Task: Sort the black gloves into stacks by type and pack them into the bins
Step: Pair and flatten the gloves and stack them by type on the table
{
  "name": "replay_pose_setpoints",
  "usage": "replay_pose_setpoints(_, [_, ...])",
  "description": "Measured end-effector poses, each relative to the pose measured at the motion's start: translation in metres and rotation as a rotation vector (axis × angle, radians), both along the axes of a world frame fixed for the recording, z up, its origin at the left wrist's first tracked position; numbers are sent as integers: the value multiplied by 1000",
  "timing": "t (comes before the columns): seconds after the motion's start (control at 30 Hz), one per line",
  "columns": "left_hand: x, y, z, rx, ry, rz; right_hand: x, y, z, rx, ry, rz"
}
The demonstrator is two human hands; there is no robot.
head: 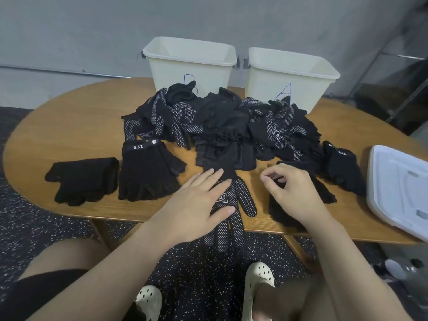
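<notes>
Two white bins (190, 63) behind a glove pile (220, 121)
Left hand (199, 205) lies flat, fingers straight, on a dotted glove (240, 195); right hand (291, 193) pinches a black glove (280, 209); bins show nothing inside

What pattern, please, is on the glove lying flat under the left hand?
The dotted glove is black with rows of small white dots, plus a white logo on it, seen in the head view.

Oval wooden table (69, 126), bearing a heap of black gloves (220, 121) at centre. Two cream bins at the far edge: bin B (190, 63) left, bin A (289, 75) right. Near left, a plain stack (83, 179) beside a 5.11 stack (148, 172). Dotted glove (238, 205) overhanging the near edge. White lid (398, 188) at right.
</notes>
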State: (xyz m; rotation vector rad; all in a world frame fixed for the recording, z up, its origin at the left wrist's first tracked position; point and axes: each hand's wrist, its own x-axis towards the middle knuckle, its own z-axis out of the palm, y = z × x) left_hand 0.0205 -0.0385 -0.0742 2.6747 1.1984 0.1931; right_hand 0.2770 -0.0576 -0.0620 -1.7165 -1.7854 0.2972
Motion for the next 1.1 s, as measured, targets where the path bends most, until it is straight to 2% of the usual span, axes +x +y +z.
replay_pose_setpoints(0.13, [0, 1, 2, -27, -6, 3, -1, 6, 14, 80, 33, -44])
replay_pose_setpoints(0.27, [0, 2, 5, -67, -65, 15, 2, 36, 30, 180, -53, -149])
replay_pose_setpoints(0.37, [-3, 5, 6, -84, -138, 33, 3, 63, 30, 151, -164, -195])
replay_pose_setpoints(0.5, [-12, 8, 6, 12, -176, 48, 1, 80, 19, 55, -202, -246])
replay_pose_setpoints(0.7, [-25, 11, 11, 65, -251, 94, 3, 86, 19, 157, -152, -301])
replay_pose_setpoints(0.87, [-27, 12, 13, 51, -271, 111, 6, 85, 17, 51, -165, -279])
replay_pose_setpoints(1.1, [-21, 6, 6, 18, -251, 61, 0, 82, 9, 125, -120, -329])
